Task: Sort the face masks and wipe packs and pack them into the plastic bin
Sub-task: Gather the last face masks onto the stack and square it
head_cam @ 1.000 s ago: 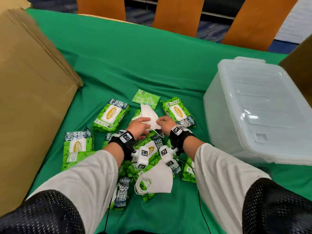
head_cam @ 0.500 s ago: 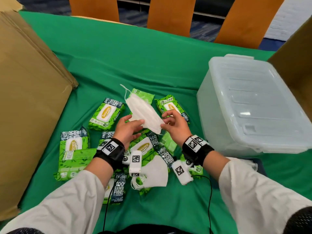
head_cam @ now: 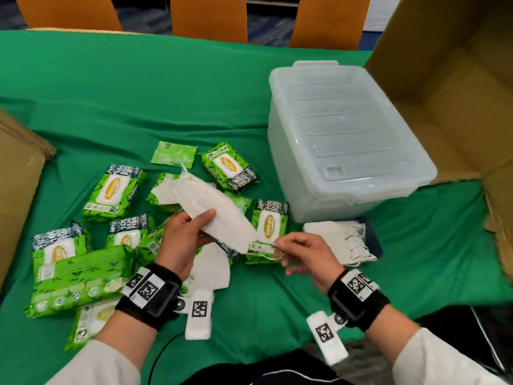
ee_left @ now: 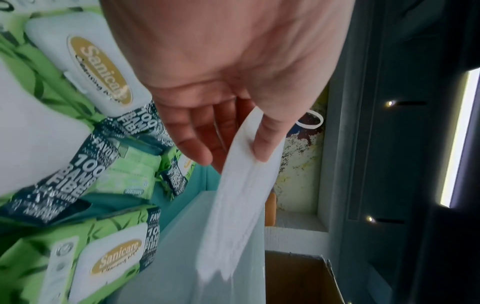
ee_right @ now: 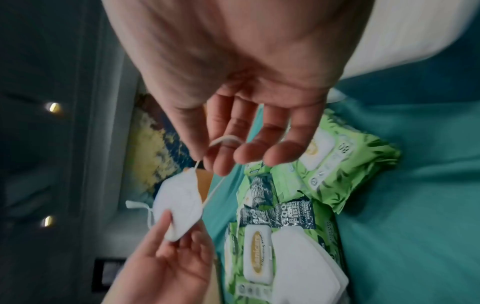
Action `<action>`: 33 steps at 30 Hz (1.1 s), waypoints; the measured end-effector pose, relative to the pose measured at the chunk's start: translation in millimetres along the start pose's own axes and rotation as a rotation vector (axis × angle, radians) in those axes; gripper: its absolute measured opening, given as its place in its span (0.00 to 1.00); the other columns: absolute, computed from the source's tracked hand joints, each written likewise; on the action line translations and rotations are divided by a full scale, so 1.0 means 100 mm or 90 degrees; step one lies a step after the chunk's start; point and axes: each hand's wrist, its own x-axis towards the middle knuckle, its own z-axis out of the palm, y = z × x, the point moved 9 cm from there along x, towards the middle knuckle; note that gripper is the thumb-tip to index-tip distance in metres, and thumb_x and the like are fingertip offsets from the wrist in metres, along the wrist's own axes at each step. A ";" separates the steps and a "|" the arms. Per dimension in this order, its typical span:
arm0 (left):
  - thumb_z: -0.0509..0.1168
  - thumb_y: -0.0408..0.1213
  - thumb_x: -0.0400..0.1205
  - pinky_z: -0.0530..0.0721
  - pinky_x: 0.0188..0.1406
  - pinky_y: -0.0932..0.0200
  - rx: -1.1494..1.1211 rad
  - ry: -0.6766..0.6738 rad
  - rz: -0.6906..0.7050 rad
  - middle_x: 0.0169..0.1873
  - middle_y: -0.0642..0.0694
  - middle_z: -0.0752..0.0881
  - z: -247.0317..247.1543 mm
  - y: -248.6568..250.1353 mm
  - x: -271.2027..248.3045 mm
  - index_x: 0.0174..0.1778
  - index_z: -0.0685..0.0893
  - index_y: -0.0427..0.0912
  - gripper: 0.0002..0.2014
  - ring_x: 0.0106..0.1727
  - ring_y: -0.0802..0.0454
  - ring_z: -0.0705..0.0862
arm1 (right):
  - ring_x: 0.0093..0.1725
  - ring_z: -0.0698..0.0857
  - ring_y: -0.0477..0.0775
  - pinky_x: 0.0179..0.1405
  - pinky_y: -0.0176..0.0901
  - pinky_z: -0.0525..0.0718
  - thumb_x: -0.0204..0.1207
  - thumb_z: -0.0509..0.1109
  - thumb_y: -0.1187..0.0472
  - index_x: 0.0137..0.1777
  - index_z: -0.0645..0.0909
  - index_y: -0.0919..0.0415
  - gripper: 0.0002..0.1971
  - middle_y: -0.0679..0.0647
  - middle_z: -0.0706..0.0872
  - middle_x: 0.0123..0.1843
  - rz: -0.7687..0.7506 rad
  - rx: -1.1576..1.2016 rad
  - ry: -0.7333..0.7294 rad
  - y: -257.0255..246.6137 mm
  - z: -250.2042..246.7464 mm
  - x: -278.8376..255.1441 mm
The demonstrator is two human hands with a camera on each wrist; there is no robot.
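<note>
My left hand (head_cam: 204, 227) pinches a white folded face mask (head_cam: 211, 204) between thumb and fingers and holds it above the pile; the left wrist view shows the same face mask (ee_left: 241, 185) in that pinch. At its lower end, my right hand (head_cam: 280, 247) holds the mask's ear loop (ee_right: 223, 140). A second mask (head_cam: 215, 266) lies flat under my left wrist. Several green wipe packs (head_cam: 115, 190) lie scattered on the green cloth. The clear plastic bin (head_cam: 347, 129) stands to the right with its lid on.
A stack of white masks (head_cam: 333, 233) with loose loops lies at the bin's front corner. An open cardboard box (head_cam: 455, 87) stands at far right, flat cardboard (head_cam: 16, 179) at left. Orange chair backs (head_cam: 208, 15) line the table's far edge.
Both hands have lifted the mask off the pile and drawn it nearer to me. My right hand slid from the mask's body to its lower end and took the ear loop.
</note>
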 end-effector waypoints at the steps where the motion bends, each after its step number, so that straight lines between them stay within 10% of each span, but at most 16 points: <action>1: 0.70 0.31 0.84 0.91 0.38 0.58 -0.003 -0.010 0.000 0.49 0.43 0.94 0.08 -0.03 -0.04 0.52 0.89 0.37 0.04 0.46 0.51 0.92 | 0.34 0.86 0.53 0.28 0.44 0.86 0.74 0.77 0.58 0.47 0.92 0.58 0.06 0.64 0.92 0.46 0.002 0.064 0.018 -0.02 -0.13 -0.05; 3: 0.69 0.30 0.84 0.92 0.44 0.54 0.010 -0.020 0.000 0.51 0.41 0.94 0.27 -0.12 -0.11 0.54 0.89 0.35 0.06 0.49 0.49 0.92 | 0.43 0.88 0.57 0.32 0.45 0.89 0.79 0.75 0.60 0.53 0.91 0.60 0.07 0.62 0.93 0.52 -0.030 0.067 0.092 -0.07 -0.49 -0.09; 6: 0.69 0.29 0.84 0.91 0.53 0.44 0.079 -0.007 0.010 0.54 0.39 0.93 0.50 -0.28 -0.18 0.59 0.88 0.34 0.08 0.54 0.45 0.91 | 0.60 0.86 0.51 0.54 0.43 0.85 0.77 0.79 0.51 0.63 0.86 0.54 0.17 0.49 0.90 0.60 -0.144 -0.371 0.195 -0.25 -1.02 0.00; 10: 0.69 0.28 0.85 0.87 0.61 0.44 0.144 0.012 0.011 0.53 0.47 0.94 0.82 -0.54 -0.20 0.55 0.88 0.43 0.07 0.56 0.45 0.91 | 0.81 0.72 0.57 0.80 0.55 0.71 0.65 0.78 0.29 0.85 0.64 0.51 0.52 0.54 0.73 0.83 -0.057 -0.764 0.089 -0.03 -1.47 0.37; 15: 0.68 0.28 0.86 0.85 0.66 0.45 0.230 0.004 0.009 0.55 0.50 0.92 1.11 -0.83 -0.15 0.60 0.86 0.46 0.11 0.59 0.47 0.90 | 0.82 0.68 0.60 0.81 0.65 0.67 0.50 0.77 0.19 0.89 0.51 0.51 0.70 0.54 0.66 0.85 -0.071 -0.950 -0.032 0.19 -1.63 0.53; 21: 0.67 0.28 0.86 0.84 0.69 0.42 0.294 0.027 0.006 0.59 0.47 0.90 1.26 -1.01 -0.12 0.64 0.85 0.46 0.13 0.61 0.45 0.88 | 0.76 0.71 0.57 0.80 0.63 0.64 0.50 0.81 0.27 0.82 0.62 0.51 0.61 0.51 0.72 0.77 -0.200 -0.997 -0.071 0.29 -1.58 0.47; 26: 0.63 0.29 0.88 0.81 0.59 0.63 0.320 0.040 0.049 0.60 0.55 0.86 1.42 -1.00 -0.15 0.74 0.77 0.52 0.20 0.58 0.59 0.86 | 0.69 0.75 0.56 0.78 0.57 0.71 0.57 0.81 0.32 0.77 0.69 0.52 0.50 0.52 0.76 0.71 -0.276 -0.938 -0.088 0.32 -1.58 0.41; 30: 0.65 0.34 0.88 0.83 0.67 0.52 0.431 0.001 0.128 0.61 0.59 0.88 1.57 -0.99 -0.14 0.70 0.78 0.58 0.17 0.61 0.63 0.86 | 0.68 0.77 0.55 0.76 0.53 0.75 0.61 0.80 0.35 0.76 0.70 0.54 0.46 0.52 0.77 0.70 -0.309 -0.893 -0.102 0.34 -1.59 0.37; 33: 0.63 0.47 0.89 0.88 0.51 0.44 0.597 -0.015 0.263 0.50 0.48 0.91 1.74 -0.86 -0.21 0.67 0.79 0.50 0.12 0.50 0.47 0.90 | 0.70 0.78 0.56 0.78 0.53 0.74 0.62 0.80 0.37 0.76 0.71 0.55 0.44 0.54 0.79 0.72 -0.320 -0.862 -0.107 0.38 -1.59 0.34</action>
